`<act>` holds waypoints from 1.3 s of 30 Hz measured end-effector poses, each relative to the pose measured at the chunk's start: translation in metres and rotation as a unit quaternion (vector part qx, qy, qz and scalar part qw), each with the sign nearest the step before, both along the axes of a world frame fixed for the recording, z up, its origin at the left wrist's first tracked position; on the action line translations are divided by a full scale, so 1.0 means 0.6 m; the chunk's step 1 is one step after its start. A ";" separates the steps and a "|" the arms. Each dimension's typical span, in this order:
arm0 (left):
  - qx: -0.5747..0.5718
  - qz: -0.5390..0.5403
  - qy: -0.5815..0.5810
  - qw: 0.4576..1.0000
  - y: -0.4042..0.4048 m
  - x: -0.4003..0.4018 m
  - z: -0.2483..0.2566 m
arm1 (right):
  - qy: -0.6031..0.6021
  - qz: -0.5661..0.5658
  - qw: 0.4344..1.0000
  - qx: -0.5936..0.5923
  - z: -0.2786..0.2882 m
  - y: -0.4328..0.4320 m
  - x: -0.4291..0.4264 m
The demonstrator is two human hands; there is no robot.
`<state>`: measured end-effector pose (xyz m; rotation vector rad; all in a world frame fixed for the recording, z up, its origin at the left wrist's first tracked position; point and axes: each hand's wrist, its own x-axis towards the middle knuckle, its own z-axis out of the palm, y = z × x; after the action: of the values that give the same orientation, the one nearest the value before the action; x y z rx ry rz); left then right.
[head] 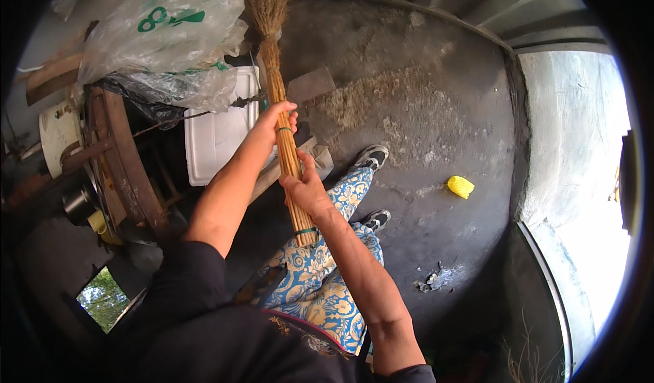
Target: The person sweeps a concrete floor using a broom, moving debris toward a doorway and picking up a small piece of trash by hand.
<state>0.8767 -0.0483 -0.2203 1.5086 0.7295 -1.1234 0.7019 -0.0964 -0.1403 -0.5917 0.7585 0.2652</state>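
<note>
A long broom of bundled thin stalks point(277, 84) runs from the top of the view down to my waist, its bushy brown head away from me. Green ties bind its handle in several places. My left hand point(277, 120) is closed around the middle of the handle. Nearer its cut end, my right hand point(306, 186) grips the stalks, with thumb and forefinger around them. The handle's lower end lies above my blue and cream patterned trousers point(306, 265). Some fingers of both hands are hidden behind the handle.
A yellow foam net sleeve point(461, 187) and a small heap of debris point(437, 279) lie on the dark concrete floor point(434, 122). At left are plastic bags point(168, 25), a white foam box lid point(219, 145), a wooden frame point(125, 153) and a metal pot point(79, 205). A bright opening is at right.
</note>
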 end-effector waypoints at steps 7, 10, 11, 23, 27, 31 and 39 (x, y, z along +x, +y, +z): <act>-0.042 -0.120 0.132 0.983 -0.093 -0.197 -0.026 | 0.117 -0.146 0.982 -0.010 0.065 -0.010 -0.146; -0.038 -0.163 0.011 0.986 -0.115 -0.300 0.054 | 0.103 -0.186 0.972 0.103 0.135 -0.037 -0.237; -0.036 -0.179 0.000 0.983 -0.118 -0.319 0.087 | 0.089 -0.208 0.964 0.137 0.153 -0.037 -0.259; -0.014 -0.063 -0.088 0.994 -0.047 -0.035 0.025 | -0.019 -0.101 0.987 0.124 -0.013 -0.029 -0.010; -0.086 -0.071 0.074 0.991 -0.046 -0.057 -0.079 | 0.057 -0.117 0.989 0.072 -0.018 -0.036 -0.049; -0.038 -0.115 0.091 0.988 -0.062 -0.243 -0.071 | 0.154 -0.163 0.971 0.084 0.042 -0.010 -0.184; -0.034 -0.066 0.009 0.997 -0.091 -0.360 0.140 | 0.098 -0.135 0.960 0.224 0.163 -0.054 -0.333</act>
<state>0.6609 -0.1028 -0.1361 1.5071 0.6050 -1.2505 0.5021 -0.1287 -0.0425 -0.0292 0.9253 0.2345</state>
